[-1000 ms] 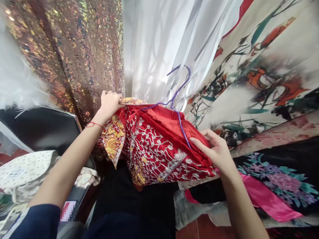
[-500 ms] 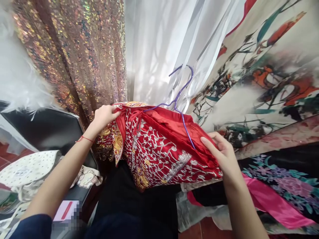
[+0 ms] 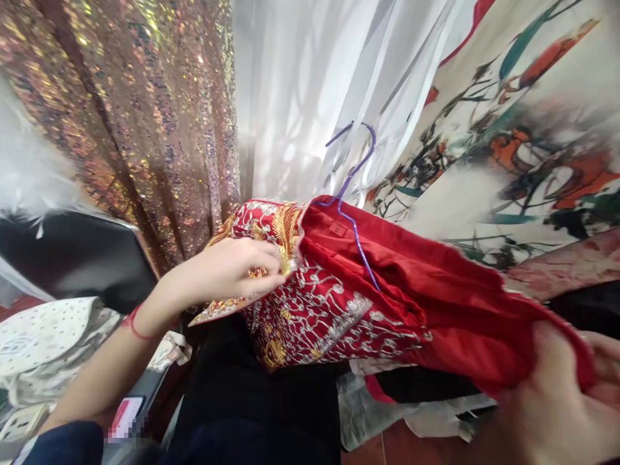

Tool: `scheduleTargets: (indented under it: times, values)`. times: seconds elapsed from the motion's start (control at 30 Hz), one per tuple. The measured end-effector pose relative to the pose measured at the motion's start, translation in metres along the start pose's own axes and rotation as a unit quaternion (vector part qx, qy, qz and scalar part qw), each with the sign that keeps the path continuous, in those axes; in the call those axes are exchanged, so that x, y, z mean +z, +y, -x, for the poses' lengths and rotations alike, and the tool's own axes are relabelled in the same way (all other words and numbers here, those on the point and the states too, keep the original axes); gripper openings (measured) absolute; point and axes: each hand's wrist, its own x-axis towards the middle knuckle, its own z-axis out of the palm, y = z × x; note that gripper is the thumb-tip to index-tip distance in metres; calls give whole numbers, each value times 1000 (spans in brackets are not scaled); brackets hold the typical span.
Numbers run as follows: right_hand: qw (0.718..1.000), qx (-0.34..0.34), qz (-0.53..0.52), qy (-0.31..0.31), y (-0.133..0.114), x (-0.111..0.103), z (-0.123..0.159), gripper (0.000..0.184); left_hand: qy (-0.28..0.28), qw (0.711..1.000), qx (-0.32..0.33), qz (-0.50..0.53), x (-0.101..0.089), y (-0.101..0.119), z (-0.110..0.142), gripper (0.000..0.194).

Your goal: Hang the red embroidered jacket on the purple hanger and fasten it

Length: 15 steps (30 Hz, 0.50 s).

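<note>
A red jacket point(image 3: 310, 310) with silver and gold embroidery spreads across the middle, its shiny red lining point(image 3: 465, 284) turned toward me. On its front edge, left of the neck, my left hand point(image 3: 242, 268) is closed in a pinch. My right hand point(image 3: 557, 400), blurred, grips the other edge far out at the right, thumb on the lining. A purple hanger point(image 3: 356, 177) has its hook above the garment, and one arm runs down inside. The hanger's other arm is mostly hidden. A small red label point(image 3: 338, 229) shows inside the neck.
Sequined fabric point(image 3: 159, 123) and white sheer cloth point(image 3: 290, 97) hang behind, with printed floral cloth point(image 3: 533, 148) at right. A black chair point(image 3: 72, 258) stands at left, near a dotted white cloth item point(image 3: 53, 329) and a phone-like object point(image 3: 126, 416).
My right hand has pulled its edge outward to the right, baring more lining. My left hand has moved right with the other front edge, turning embroidery outward.
</note>
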Motion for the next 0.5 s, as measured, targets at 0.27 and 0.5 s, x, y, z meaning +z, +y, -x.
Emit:
scheduleTargets:
  times: [0.27, 0.5]
  values:
    - [932, -290, 165, -141, -15, 6, 66, 6, 251, 961, -75, -90, 14, -77, -53, 72]
    - [896, -409, 122, -122, -7, 28, 76, 8, 254, 958, -40, -130, 35, -100, -56, 68]
